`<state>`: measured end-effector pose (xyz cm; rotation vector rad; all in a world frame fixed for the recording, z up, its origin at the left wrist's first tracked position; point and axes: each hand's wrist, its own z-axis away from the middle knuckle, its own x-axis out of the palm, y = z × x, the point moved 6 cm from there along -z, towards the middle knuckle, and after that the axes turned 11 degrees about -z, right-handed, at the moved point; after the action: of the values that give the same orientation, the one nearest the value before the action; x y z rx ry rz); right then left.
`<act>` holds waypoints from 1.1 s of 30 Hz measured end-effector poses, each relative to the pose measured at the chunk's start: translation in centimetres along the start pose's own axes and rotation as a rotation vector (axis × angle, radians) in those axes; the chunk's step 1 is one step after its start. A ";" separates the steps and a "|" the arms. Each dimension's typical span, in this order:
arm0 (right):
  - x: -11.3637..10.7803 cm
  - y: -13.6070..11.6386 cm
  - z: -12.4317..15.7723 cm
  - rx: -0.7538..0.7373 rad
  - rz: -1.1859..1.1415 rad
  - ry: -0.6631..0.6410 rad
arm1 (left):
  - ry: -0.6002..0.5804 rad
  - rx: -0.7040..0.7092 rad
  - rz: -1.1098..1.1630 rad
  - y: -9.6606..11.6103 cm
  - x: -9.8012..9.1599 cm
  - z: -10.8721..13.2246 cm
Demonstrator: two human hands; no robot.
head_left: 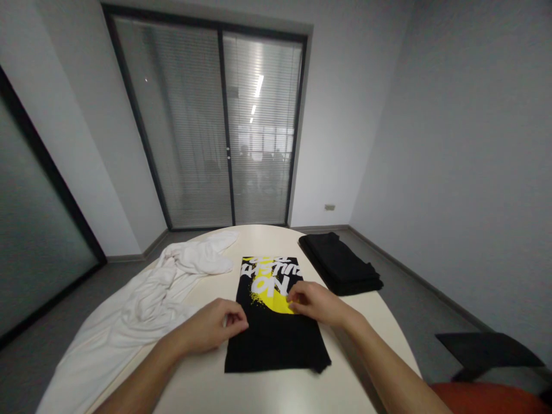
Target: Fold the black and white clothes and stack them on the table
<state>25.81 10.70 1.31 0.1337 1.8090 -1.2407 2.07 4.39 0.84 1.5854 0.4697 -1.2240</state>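
A black T-shirt (276, 345) with a yellow and white print lies folded into a long rectangle in front of me. Its lettering faces away from me, upside down. At its left edge is my left hand (211, 325), fingers loosely curled and thumb apart from them. My right hand (317, 302) hovers over or rests lightly on the right side of the print; contact is hard to tell. Its thumb and fingers are apart, and no cloth is lifted between them. The T-shirt lies flat, with a slightly uneven near right corner.
A rounded cream table (259, 238) carries everything. Crumpled white cloth (150, 293) spreads along its left side and hangs over the edge. A stack of folded black cloth (338, 261) sits at the far right. Beside the table stands an orange-seated chair (487, 397).
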 end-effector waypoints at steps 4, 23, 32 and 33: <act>-0.4 1.2 -0.2 0.063 -0.001 0.035 | 0.270 -0.011 -0.163 -1.8 -0.5 -0.5; -1.4 1.1 0.1 0.057 0.061 0.089 | 0.125 0.140 -0.098 -1.9 0.2 -0.3; 2.3 -2.6 2.3 0.060 -0.110 -0.424 | -0.195 0.095 0.013 -1.2 0.6 1.4; 2.7 -2.7 2.6 0.078 -0.058 -0.440 | -0.207 0.094 -0.014 -1.0 0.7 1.6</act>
<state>24.40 6.27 1.02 -0.1404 1.3927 -1.2666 0.84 3.18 -0.17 1.5148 0.2946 -1.4216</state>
